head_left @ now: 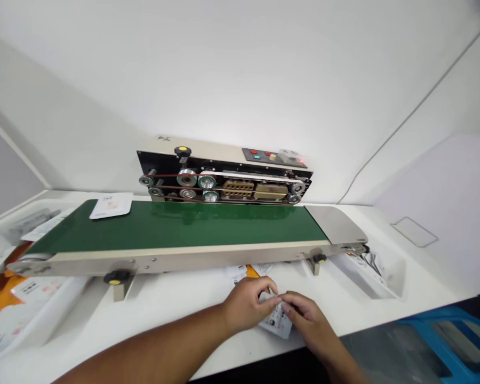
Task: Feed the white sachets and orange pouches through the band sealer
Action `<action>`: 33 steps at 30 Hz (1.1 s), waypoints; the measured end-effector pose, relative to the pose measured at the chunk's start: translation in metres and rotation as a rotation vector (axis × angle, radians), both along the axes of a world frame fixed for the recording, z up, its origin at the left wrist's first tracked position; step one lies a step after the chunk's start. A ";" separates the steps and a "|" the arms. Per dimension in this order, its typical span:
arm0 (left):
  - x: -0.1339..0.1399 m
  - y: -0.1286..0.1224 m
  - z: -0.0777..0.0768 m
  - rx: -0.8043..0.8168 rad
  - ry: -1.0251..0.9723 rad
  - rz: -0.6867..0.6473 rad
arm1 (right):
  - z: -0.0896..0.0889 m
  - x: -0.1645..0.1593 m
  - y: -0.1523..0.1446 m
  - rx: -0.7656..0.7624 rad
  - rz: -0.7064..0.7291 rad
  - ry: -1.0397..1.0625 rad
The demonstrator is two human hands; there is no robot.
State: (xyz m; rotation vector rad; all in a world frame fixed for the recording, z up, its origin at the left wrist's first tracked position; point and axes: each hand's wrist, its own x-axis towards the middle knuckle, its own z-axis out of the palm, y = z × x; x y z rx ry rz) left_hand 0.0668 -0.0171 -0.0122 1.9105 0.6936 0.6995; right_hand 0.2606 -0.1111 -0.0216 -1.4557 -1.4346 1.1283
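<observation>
Near the table's front edge, a white printed pouch (280, 324) hangs tilted between both my hands. My left hand (248, 304) pinches its upper edge between thumb and fingers. On the other side, my right hand (305, 314) has its thumb and fingertips closed on the same edge, close to the left thumb. Just behind my left hand, some printed white packets (237, 273) and an orange piece (252, 272) lie partly under the conveyor. Another white pouch (112, 206) lies flat on the left end of the green conveyor belt (208, 226).
A band sealing machine (224, 173) with rollers and a control panel stands behind the belt. To the left is a white bin (58, 309) with white and orange pouches. A white tray (398, 285) with packets sits at right. A blue plastic crate (428, 341) stands lower right.
</observation>
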 end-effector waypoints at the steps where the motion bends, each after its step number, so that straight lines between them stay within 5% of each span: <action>1: 0.000 0.000 0.001 -0.027 0.001 -0.017 | -0.002 0.003 0.000 -0.014 -0.039 0.038; 11: 0.006 0.003 -0.009 -0.366 -0.131 0.012 | -0.022 0.017 0.002 -0.023 -0.386 0.189; 18: 0.009 0.003 -0.010 -0.331 -0.062 -0.048 | -0.023 0.023 0.001 0.086 -0.431 0.136; 21: 0.013 0.003 -0.011 -0.493 -0.245 -0.021 | -0.021 0.018 0.000 0.219 -0.503 0.234; 24: 0.017 0.002 -0.012 -0.621 -0.446 -0.032 | -0.017 0.008 -0.001 0.266 -0.359 0.228; 29: 0.014 -0.003 -0.012 -0.569 -0.468 -0.127 | 0.007 0.007 0.006 0.112 -0.215 -0.038; 33: 0.008 -0.006 -0.008 -0.377 -0.351 -0.116 | 0.055 0.041 0.040 0.311 -0.490 0.109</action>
